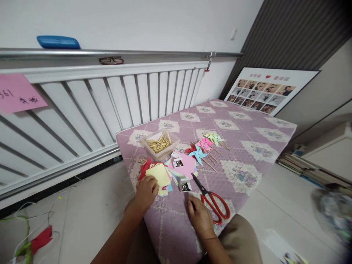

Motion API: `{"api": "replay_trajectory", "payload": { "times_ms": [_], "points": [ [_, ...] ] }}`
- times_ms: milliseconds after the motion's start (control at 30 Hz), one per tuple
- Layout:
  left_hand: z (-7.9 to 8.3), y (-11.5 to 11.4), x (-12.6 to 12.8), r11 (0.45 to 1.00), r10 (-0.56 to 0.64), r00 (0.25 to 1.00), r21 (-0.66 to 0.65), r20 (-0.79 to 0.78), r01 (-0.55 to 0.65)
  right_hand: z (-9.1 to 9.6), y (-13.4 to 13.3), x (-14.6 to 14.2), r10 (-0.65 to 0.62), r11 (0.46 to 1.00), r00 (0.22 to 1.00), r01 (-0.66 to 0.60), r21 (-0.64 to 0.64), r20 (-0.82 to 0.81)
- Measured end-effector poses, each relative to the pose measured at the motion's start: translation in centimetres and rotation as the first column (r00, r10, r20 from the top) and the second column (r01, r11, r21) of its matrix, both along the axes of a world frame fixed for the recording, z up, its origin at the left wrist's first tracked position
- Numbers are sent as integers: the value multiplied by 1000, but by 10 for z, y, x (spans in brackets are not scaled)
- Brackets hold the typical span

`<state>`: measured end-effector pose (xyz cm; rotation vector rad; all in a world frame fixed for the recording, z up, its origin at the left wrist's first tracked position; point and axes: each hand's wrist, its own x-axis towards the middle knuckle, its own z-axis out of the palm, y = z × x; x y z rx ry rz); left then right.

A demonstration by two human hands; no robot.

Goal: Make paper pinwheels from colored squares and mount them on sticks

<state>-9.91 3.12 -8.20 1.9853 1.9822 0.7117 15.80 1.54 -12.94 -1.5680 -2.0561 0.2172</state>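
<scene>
My left hand (147,190) lies at the near edge of a stack of coloured paper, fingers together and lightly bent on the top yellow paper square (158,174). Red sheets (145,168) stick out behind it. My right hand (200,216) rests on the tablecloth, fingers loosely curled, with nothing visible in them. Beside it are red-handled scissors (211,200), blades pointing away. Two small boxes of metal pieces, a near box (185,185) and a far box (178,162), stand by pink paper (186,165).
A plastic tub (150,151) of wooden sticks and a small round dish (141,160) stand behind the paper. Several finished pinwheels on sticks, including a blue pinwheel (198,154), lie at the right. A white radiator (154,91) borders the table; a photo board (264,91) leans behind.
</scene>
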Motion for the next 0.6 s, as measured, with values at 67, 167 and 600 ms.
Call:
{"api": "replay_trajectory", "payload": {
  "times_ms": [67, 167, 600],
  "points": [
    [2, 0, 0, 1000, -1, 1000, -13, 1, 1, 0, 0, 0, -4, 1000, 1000, 4, -1, 3],
    [6, 1, 0, 1000, -10, 1000, -19, 5, 10, -1, 0, -1, -13, 1000, 1000, 13, 0, 4],
    [18, 9, -3, 992, 28, 998, -118, -57, -35, -1, 1, 0, -20, 1000, 1000, 20, -3, 6]
  ]
}}
